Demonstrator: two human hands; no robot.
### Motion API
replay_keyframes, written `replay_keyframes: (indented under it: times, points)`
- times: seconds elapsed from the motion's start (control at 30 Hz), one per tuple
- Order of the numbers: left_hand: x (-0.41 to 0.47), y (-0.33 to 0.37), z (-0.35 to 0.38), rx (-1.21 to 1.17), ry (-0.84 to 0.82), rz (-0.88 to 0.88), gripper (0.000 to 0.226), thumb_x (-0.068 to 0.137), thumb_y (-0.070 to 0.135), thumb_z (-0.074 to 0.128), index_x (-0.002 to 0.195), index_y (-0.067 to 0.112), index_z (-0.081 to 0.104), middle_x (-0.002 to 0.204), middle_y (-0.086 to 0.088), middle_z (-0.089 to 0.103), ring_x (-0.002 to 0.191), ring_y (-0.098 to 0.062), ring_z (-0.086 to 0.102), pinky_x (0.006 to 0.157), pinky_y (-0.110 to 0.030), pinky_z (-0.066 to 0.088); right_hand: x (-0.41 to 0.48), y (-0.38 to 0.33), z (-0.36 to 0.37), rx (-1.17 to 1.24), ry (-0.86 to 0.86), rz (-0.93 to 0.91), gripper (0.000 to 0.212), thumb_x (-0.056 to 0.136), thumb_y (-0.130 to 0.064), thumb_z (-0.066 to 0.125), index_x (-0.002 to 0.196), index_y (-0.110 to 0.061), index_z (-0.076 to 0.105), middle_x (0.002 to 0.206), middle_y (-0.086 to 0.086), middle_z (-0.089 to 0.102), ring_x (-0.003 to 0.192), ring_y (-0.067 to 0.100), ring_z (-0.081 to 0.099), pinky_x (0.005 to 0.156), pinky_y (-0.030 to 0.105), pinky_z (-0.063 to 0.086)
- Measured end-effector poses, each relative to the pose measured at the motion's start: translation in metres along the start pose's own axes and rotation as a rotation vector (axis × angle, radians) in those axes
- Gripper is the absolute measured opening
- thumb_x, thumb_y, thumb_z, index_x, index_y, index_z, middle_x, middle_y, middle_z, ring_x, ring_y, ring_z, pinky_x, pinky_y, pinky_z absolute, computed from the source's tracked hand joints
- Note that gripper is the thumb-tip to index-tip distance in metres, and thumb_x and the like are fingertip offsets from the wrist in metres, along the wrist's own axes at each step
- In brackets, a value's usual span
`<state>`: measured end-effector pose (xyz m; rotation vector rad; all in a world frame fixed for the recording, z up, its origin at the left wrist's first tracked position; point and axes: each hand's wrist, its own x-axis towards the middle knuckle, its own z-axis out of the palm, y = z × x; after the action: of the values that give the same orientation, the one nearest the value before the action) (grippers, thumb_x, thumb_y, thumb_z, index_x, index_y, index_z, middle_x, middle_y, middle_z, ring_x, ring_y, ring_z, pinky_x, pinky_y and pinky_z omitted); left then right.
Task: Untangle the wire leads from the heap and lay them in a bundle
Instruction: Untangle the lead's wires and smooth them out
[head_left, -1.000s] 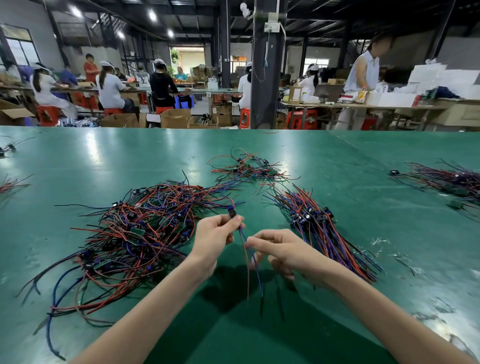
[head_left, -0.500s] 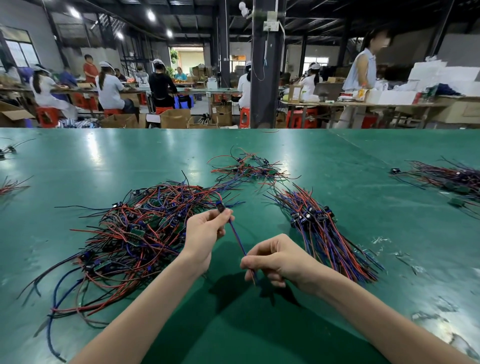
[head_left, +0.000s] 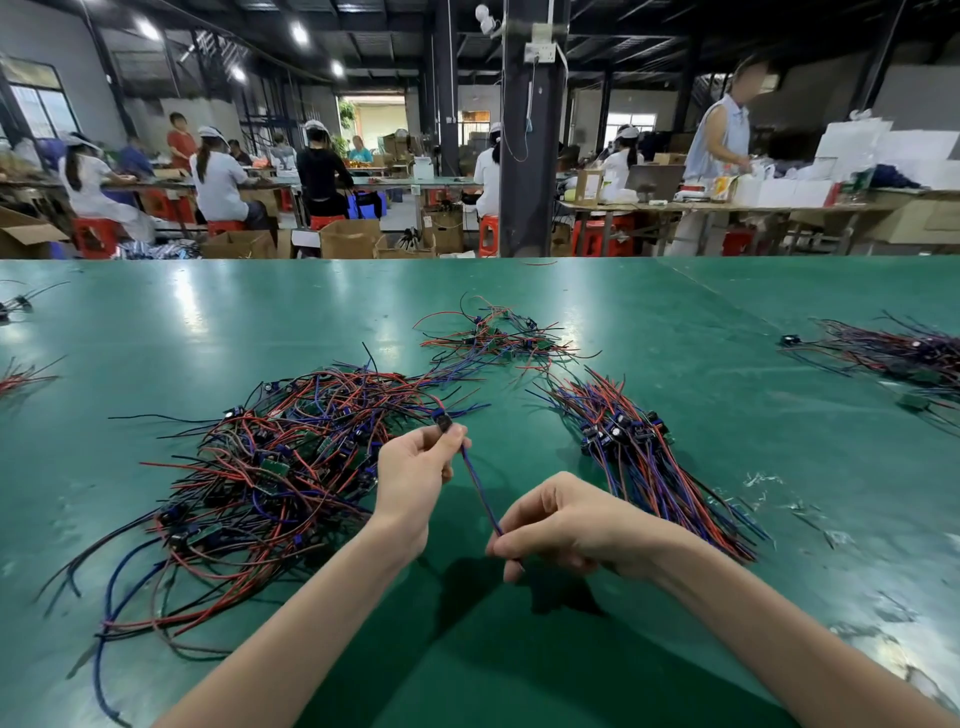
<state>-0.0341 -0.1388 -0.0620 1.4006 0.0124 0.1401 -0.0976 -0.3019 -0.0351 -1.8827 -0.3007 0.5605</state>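
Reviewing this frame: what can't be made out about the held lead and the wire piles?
Head view only.
Lower end of the held lead: hidden in the right hand's grip.
Whether its top, pinched by the left hand, is free of the heap: wires overlap behind it.
Far-right pile: cut off by the frame edge.
Markings on the bundle's components: too small.

Lead (head_left: 480, 488) partly inside right hand (head_left: 566, 525)
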Motion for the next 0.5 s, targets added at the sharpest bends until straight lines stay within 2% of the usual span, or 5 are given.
replay_keyframes:
  times: [0.07,0.17,0.27,0.4,0.5]
  points:
    - [-0.004,-0.003,0.004,0.020,-0.016,-0.003,0.022,0.088,0.012,0.064,0.067,0.009,0.067,0.059,0.006,0.060,0.052,-0.010,0.035,0.058,-0.023,0.035,-0.001,0.000,-0.005,-0.017,0.013,0.025,0.013,0.082,-0.018,0.070,0.088,-0.008,0.072,0.074,-0.001,0.073,0.035,0.004,0.031,0.033,0.013,0.021]
    - [-0.009,-0.005,0.007,0.013,-0.058,-0.017,0.019,0.087,0.012,0.065,0.069,0.009,0.068,0.060,0.006,0.062,0.051,-0.009,0.036,0.058,-0.023,0.035,0.002,-0.002,-0.011,0.037,0.139,0.012,0.025,0.083,-0.028,0.070,0.090,-0.004,0.072,0.078,0.003,0.073,0.033,0.004,0.031,0.032,0.013,0.021]
    - [-0.016,-0.006,0.012,0.003,-0.148,-0.049,0.016,0.086,0.013,0.066,0.071,0.008,0.069,0.061,0.005,0.063,0.054,-0.010,0.038,0.058,-0.022,0.036,0.006,0.000,-0.011,0.116,0.239,-0.040,0.018,0.086,-0.024,0.067,0.090,-0.008,0.071,0.088,0.009,0.075,0.031,0.003,0.034,0.030,0.014,0.022]
    - [-0.023,-0.007,0.018,-0.051,-0.219,-0.092,0.013,0.086,0.012,0.066,0.074,0.008,0.068,0.070,-0.003,0.066,0.068,-0.018,0.045,0.061,-0.023,0.039,0.012,0.006,-0.007,0.178,0.347,-0.078,0.009,0.087,-0.015,0.066,0.084,-0.007,0.071,0.077,0.008,0.072,0.033,0.004,0.040,0.030,0.015,0.027]
    - [-0.023,-0.005,0.018,-0.083,-0.238,-0.131,0.007,0.085,0.014,0.066,0.084,0.007,0.068,0.077,-0.004,0.064,0.065,-0.011,0.047,0.060,-0.019,0.040,0.015,0.007,-0.007,0.248,0.384,-0.092,0.008,0.087,-0.008,0.064,0.080,-0.006,0.067,0.066,0.005,0.069,0.034,0.004,0.044,0.031,0.015,0.030]
